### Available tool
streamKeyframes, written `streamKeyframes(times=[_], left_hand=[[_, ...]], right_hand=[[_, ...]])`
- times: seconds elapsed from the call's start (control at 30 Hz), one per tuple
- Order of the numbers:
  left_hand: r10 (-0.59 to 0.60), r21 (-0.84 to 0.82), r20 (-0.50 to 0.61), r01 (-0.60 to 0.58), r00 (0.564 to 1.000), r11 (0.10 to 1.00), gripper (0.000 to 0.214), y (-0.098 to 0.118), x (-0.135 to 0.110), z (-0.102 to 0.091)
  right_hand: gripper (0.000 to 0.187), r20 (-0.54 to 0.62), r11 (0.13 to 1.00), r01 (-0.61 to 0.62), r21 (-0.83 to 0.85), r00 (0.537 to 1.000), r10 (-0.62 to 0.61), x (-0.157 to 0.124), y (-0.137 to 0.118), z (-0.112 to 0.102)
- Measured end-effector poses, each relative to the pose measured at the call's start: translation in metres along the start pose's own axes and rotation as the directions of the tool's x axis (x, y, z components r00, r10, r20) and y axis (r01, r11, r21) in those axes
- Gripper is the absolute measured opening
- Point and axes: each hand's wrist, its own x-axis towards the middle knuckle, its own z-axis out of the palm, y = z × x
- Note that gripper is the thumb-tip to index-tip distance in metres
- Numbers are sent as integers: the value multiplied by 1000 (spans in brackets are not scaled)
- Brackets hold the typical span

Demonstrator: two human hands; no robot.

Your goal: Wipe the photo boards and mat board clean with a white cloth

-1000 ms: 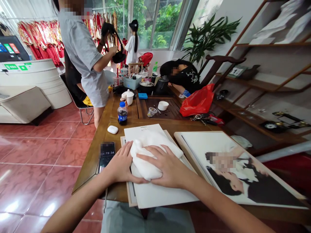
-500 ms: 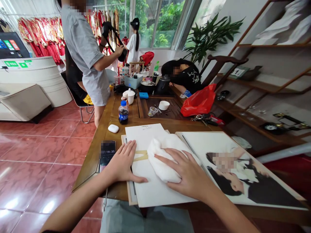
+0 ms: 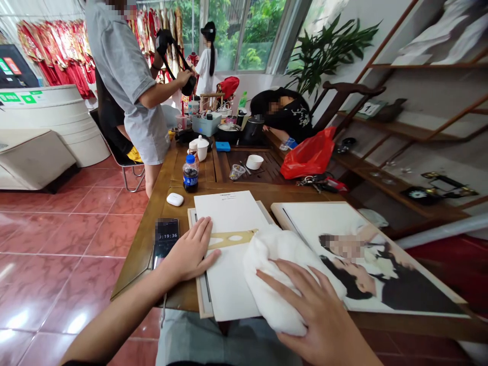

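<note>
My left hand [image 3: 193, 253] lies flat on the left part of a white board [image 3: 232, 279], fingers stretched out and holding nothing. Under the board shows a pale wooden frame [image 3: 206, 307]. A tan strip with cut-out holes [image 3: 244, 237] runs across the board from my left fingers. My right hand [image 3: 316, 307] grips a soft white cotton-like wad [image 3: 269, 254], its fingers curved over the top. The wad covers the board's right part and overlaps the neighbouring framed photo [image 3: 412, 290], which shows two people.
A phone [image 3: 166, 244], a white earphone case [image 3: 175, 199] and a dark drink bottle [image 3: 190, 175] stand along the table's left side. Beyond are a white bowl [image 3: 254, 162], a red plastic bag [image 3: 308, 152] and keys [image 3: 314, 180]. One person stands holding a camera; another leans on the table.
My right hand has moved the white wad to the right and toward me, uncovering more of the tan strip. My left hand stays flat near the board's left edge.
</note>
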Motion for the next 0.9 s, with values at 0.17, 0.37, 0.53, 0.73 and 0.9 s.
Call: streamKeyframes(times=[0.17, 0.37, 0.53, 0.73, 0.9], left_hand=[[10, 35, -44, -8, 999, 999, 63, -1, 0, 10], [23, 35, -39, -21, 999, 999, 64, -5, 0, 11], [34, 27, 41, -36, 999, 999, 70, -6, 0, 9], [13, 1, 21, -13, 1000, 1000, 69, -2, 1, 9], [16, -19, -33, -17, 999, 1000, 67, -3, 0, 13]], right_hand=[[86, -2, 998, 50, 31, 999, -50, 16, -15, -3], [90, 49, 989, 109, 99, 992, -115, 38, -49, 3], [93, 57, 989, 110, 97, 992, -116, 41, -55, 4], [81, 0, 998, -12, -65, 1000, 12, 16, -21, -5], [73, -27, 984, -79, -158, 997, 76, 3, -4, -3]])
